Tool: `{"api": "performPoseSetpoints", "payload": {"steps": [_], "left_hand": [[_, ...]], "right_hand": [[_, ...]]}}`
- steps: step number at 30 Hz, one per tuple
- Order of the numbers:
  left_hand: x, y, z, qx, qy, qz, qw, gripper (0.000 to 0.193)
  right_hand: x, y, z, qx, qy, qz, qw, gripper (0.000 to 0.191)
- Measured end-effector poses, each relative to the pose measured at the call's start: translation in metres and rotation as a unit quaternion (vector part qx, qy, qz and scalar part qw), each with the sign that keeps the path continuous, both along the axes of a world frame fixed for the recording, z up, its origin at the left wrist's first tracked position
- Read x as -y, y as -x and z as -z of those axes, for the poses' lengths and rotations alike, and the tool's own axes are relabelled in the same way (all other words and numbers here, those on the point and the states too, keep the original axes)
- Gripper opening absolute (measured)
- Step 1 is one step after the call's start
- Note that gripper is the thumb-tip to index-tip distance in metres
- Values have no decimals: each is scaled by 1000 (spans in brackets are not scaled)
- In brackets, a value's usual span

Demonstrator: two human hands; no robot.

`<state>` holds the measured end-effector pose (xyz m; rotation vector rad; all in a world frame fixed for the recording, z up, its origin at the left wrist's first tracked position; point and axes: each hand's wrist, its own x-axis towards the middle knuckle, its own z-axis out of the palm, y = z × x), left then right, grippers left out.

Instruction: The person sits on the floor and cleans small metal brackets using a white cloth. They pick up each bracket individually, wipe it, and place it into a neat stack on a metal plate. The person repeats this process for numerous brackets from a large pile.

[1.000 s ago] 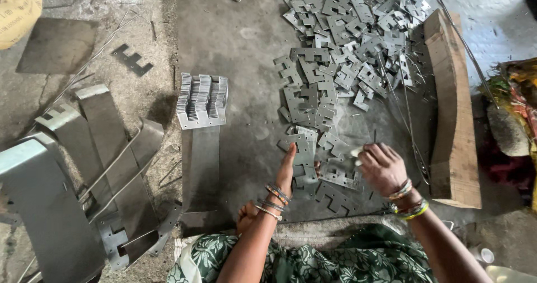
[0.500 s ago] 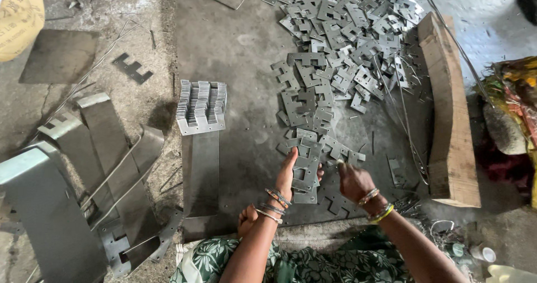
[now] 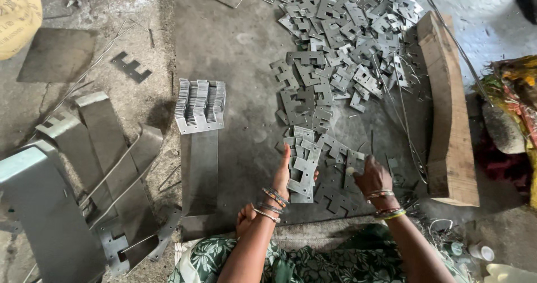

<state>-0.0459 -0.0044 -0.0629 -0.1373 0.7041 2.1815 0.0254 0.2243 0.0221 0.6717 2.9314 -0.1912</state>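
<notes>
two hands work low in the head view, over a dark metal sheet (image 3: pixel 240 53) on the floor. the left hand (image 3: pixel 282 176) stands on edge, its fingers (image 3: pixel 286 155) straight and together, pressed flat against the side of a small stack of notched steel plates (image 3: pixel 305 168). it grips nothing; it serves as a wall for the stack. the right hand (image 3: pixel 372 176) lies just beside the stack, its fingers curled down on a single loose plate (image 3: pixel 353 162); whether that plate is pinched or only touched cannot be told, since the back of the hand hides the fingertips.

to do this step well, by my judgement, the left palm should stay square against the stack so the notches line up, and the right hand should slide each plate in flat, same way round as the others, not dropped at a tilt.

many more plates lie in a scattered heap (image 3: pixel 341 42) farther up the sheet, well apart from the hands. a finished bundle of plates (image 3: pixel 200 106) stands on edge to the left, at the end of a long flat strip (image 3: pixel 202 171). a thick wooden block (image 3: pixel 447 109) lies along the right side of the heap, and bent metal pieces (image 3: pixel 100 148) lie at far left.
</notes>
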Motion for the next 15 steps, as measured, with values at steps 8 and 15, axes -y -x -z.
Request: {"api": "performPoseSetpoints", "payload": {"steps": [8, 15], "left_hand": [[2, -4, -25, -46, -3, -41, 998, 44], [-7, -5, -4, -128, 61, -114, 983, 52]], "right_hand": [[-2, 13, 27, 65, -21, 73, 995, 53], [-41, 2, 4, -28, 112, 47, 992, 36]]}}
